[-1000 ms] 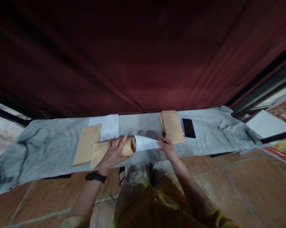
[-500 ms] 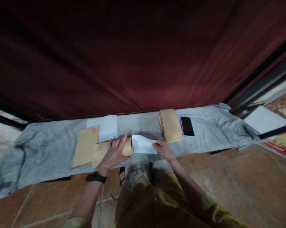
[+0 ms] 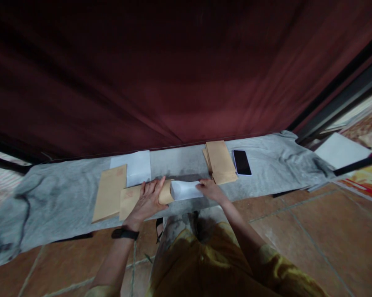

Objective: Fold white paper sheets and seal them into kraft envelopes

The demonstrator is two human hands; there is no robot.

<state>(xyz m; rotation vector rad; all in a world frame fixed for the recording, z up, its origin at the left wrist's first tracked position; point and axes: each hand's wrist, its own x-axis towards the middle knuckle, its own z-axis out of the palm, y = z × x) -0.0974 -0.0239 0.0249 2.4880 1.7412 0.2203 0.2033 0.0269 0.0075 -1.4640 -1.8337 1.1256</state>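
The white paper sat partly inside the mouth of the brown envelope on the grey cloth before you. Your right hand pinched the paper's outer end and your left hand clasped the envelope. A stack of envelopes and a phone lay further right.

The white paper, a second ago curled up in an arc off the grey cloth, now lies low and flat. Less of it shows outside the brown envelope. The right hand has slid left with it, closer to the envelope's mouth.
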